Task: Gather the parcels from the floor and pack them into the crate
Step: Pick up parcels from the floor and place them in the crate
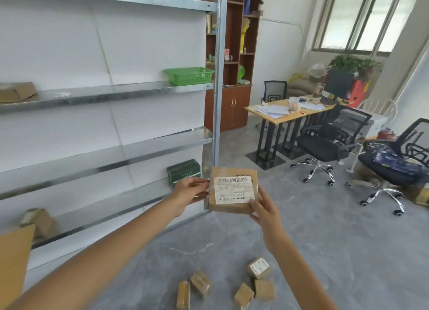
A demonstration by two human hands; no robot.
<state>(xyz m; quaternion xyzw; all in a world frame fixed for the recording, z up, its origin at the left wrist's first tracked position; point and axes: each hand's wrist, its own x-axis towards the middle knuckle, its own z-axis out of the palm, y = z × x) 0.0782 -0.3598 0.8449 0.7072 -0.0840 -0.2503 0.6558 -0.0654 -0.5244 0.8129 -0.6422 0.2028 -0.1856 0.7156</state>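
Five small parcels (232, 284) lay on the floor (325, 240) below | metal shelving (104, 93) stood left | my left hand (189, 191) and right hand (263, 207) pinched the labelled parcel (233, 190) by its side edges, held up in front.

One head-worn view — looks forward and down, hands (229, 198) close — floor (325, 240) below.

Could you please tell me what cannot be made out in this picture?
Head view:
- Label on held parcel: print too blurred to read.
- Right hand: fingers hidden behind the parcel.
- Leftmost floor parcel: cut off by the bottom edge.
- Cardboard sheet: cut off by the left edge.
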